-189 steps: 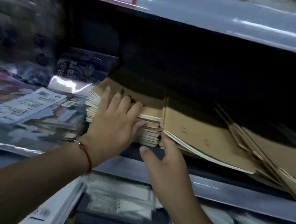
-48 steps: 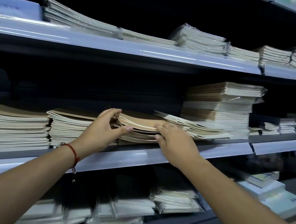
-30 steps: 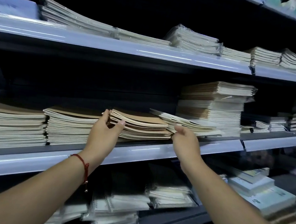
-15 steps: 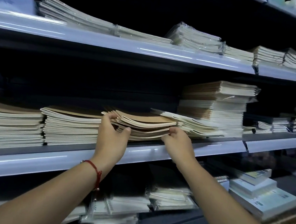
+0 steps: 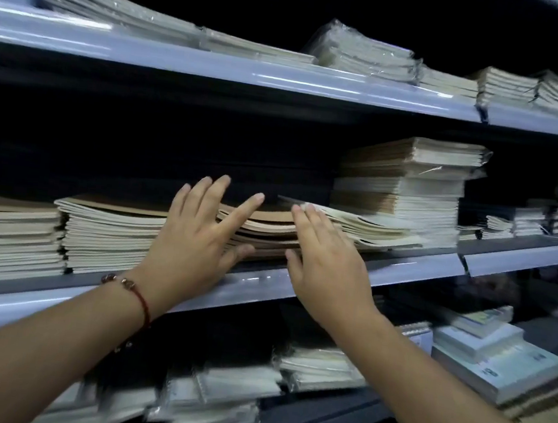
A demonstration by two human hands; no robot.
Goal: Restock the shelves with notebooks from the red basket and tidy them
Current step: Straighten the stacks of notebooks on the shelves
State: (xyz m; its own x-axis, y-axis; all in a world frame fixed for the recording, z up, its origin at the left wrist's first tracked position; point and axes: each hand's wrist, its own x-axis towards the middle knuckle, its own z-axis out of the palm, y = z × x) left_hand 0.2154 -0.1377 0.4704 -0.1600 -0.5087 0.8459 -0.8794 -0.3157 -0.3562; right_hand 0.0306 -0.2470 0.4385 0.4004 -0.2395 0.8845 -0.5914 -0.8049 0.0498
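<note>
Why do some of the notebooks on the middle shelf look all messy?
The brown-covered pile between the hands is wavy and uneven. Right of it, a fanned pile slides out from under the tall stack. The piles on the left sit much squarer.

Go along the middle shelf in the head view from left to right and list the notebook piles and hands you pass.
Far-left pile → second pile → left hand → brown-covered pile between the hands → right hand → fanned-out low pile → tall pile → small piles at the far right.
</note>
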